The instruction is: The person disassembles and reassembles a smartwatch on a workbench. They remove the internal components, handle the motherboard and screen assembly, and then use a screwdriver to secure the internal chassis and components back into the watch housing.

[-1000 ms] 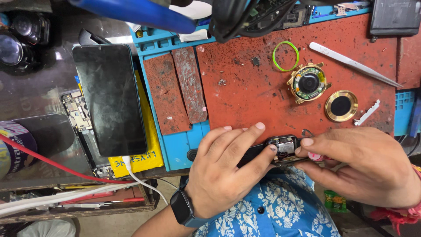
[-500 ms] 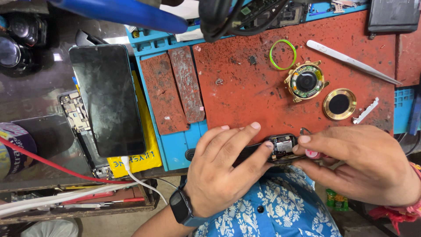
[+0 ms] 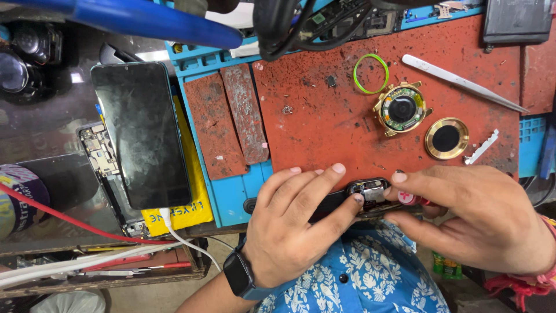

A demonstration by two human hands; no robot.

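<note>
My left hand [image 3: 292,223] grips a small black device [image 3: 368,192] with an open silver-edged top at the near edge of the red work mat [image 3: 341,127]. Its fingers wrap over the device's dark strap side. My right hand [image 3: 472,217] meets it from the right, the fingertips pinching a small pink-handled tool [image 3: 410,199] against the device. On the mat beyond lie a gold watch body [image 3: 401,109] with its inner module exposed, a round gold back cover [image 3: 446,138], a green rubber ring [image 3: 370,73] and metal tweezers [image 3: 463,83].
A black phone [image 3: 142,133] on a white cable lies at the left over a yellow pad, beside an opened phone frame [image 3: 101,153]. Two worn red strips [image 3: 229,119] sit on the blue tray. A blue bar [image 3: 127,17] and black cables hang overhead. Red wire crosses lower left.
Both hands stay clamped on the small device at the mat's edge. The view has drifted slightly; no object on the mat has moved.
</note>
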